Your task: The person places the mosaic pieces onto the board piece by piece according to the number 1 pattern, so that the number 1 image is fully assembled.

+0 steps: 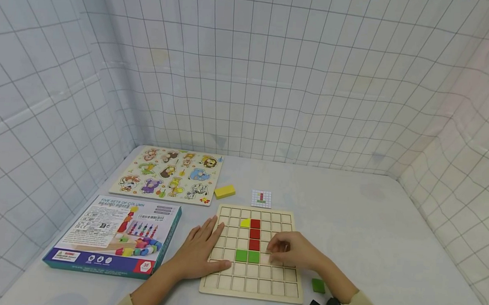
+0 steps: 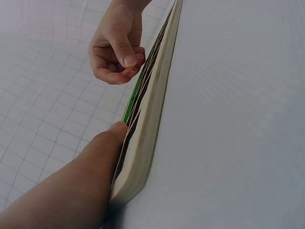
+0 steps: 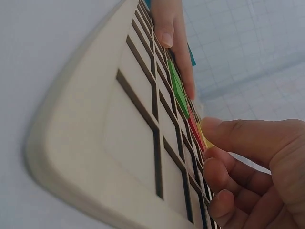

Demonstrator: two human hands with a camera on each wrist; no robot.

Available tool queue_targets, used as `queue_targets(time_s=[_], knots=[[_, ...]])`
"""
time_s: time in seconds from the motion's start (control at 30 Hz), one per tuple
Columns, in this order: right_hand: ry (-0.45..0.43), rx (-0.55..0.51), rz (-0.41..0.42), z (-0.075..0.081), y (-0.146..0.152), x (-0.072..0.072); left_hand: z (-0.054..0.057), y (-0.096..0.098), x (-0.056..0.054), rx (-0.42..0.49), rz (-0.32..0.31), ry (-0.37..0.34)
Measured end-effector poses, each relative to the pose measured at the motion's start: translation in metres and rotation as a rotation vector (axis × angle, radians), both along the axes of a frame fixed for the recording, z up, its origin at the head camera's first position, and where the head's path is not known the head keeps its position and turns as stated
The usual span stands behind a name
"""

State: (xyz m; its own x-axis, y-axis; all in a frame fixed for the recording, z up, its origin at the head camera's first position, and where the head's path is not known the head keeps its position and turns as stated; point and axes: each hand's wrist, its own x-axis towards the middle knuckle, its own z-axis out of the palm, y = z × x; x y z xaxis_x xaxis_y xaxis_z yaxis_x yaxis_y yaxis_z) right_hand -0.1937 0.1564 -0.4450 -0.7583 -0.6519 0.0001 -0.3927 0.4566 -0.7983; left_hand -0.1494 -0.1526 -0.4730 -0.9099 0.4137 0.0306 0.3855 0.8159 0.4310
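Note:
A wooden grid board (image 1: 251,293) lies on the table. Down its middle runs a column of red square tiles (image 1: 255,234), with a yellow triangular tile (image 1: 245,223) left of the top one. Two green square tiles (image 1: 242,255) sit side by side below the reds. My left hand (image 1: 199,255) rests over the board's left edge, fingers spread, thumb tip close to the green tiles. Over the squares right of the greens is my right hand (image 1: 292,249), its fingers curled; the right wrist view shows a gap between thumb (image 3: 238,136) and forefinger, with no tile there.
A loose green tile (image 1: 318,286) lies right of the board, near the right forearm. Beyond the board are a small pattern card (image 1: 261,198) and a yellow block (image 1: 225,191). An animal puzzle board (image 1: 165,174) and a bead-set box (image 1: 114,235) lie on the left.

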Motion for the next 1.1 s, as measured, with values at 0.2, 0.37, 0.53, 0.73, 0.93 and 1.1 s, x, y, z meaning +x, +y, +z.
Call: queue_targets(time_s=[0.2, 0.37, 0.53, 0.73, 0.93, 1.1], knots=[[-0.015, -0.003, -0.03, 0.004, 0.01, 0.002, 0.0, 0.001, 0.0, 0.005, 0.003, -0.005], [-0.015, -0.021, -0.041, 0.005, 0.023, 0.003, 0.0, 0.002, 0.0, 0.0, 0.005, -0.009], [-0.039, -0.03, -0.049, 0.004, 0.037, 0.004, 0.0, 0.001, -0.001, -0.001, 0.002, -0.011], [-0.062, -0.038, -0.055, 0.002, 0.054, 0.004, 0.0, 0.0, 0.0, 0.005, 0.002, -0.013], [-0.065, -0.015, -0.056, 0.001, 0.068, 0.004, 0.0, 0.0, 0.0, -0.001, 0.008, -0.002], [-0.086, -0.021, -0.046, 0.001, 0.079, 0.007, 0.001, 0.0, 0.0, 0.002, 0.008, -0.003]])
